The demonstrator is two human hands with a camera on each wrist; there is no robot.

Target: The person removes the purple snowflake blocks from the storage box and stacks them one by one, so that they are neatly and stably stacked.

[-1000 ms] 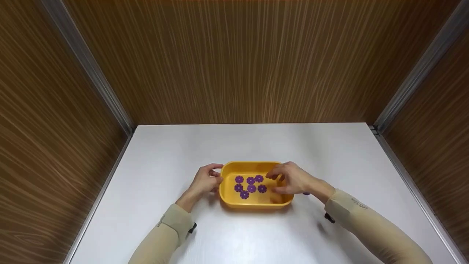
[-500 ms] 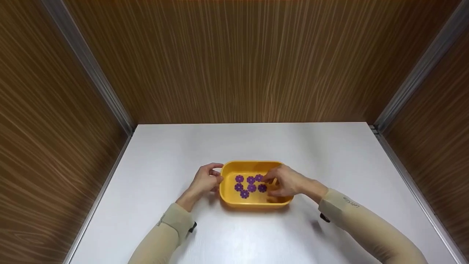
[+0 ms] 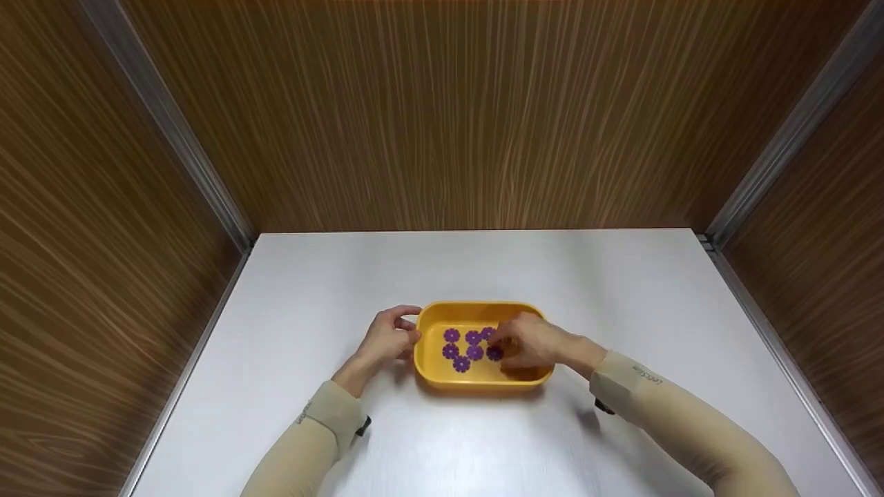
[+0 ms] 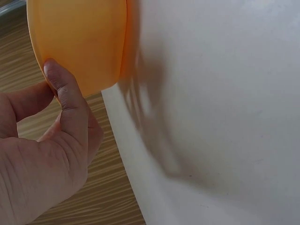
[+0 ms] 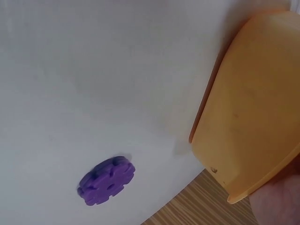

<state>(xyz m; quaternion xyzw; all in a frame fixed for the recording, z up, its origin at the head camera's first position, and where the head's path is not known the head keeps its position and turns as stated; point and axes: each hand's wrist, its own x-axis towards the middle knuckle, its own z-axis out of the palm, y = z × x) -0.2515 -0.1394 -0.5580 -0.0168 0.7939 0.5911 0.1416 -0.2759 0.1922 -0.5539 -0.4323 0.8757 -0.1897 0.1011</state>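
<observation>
A yellow tray (image 3: 483, 385) stands on the white table, holding several purple notched discs (image 3: 460, 364). At its left end my left hand (image 3: 387, 338) pinches the rim, the thumb pressing the outer wall in the left wrist view. My right hand (image 3: 535, 339) reaches over the right end into the tray. Its fingers and thumb stand apart around a right-hand purple disc (image 3: 494, 353), partly covered by the fingers; contact is unclear. In the right wrist view most of that hand is hidden behind the tray wall.
Another purple notched disc (image 5: 108, 180) lies on the table outside the tray, in the right wrist view. The white table (image 3: 331, 276) is bounded by a wood-grain back panel (image 3: 469, 124) and side panels with metal edging.
My right hand has moved left and down into the tray, its fingertips now over the right-hand discs. The loose disc near the right wrist is now covered in the head view. My left hand stays put.
</observation>
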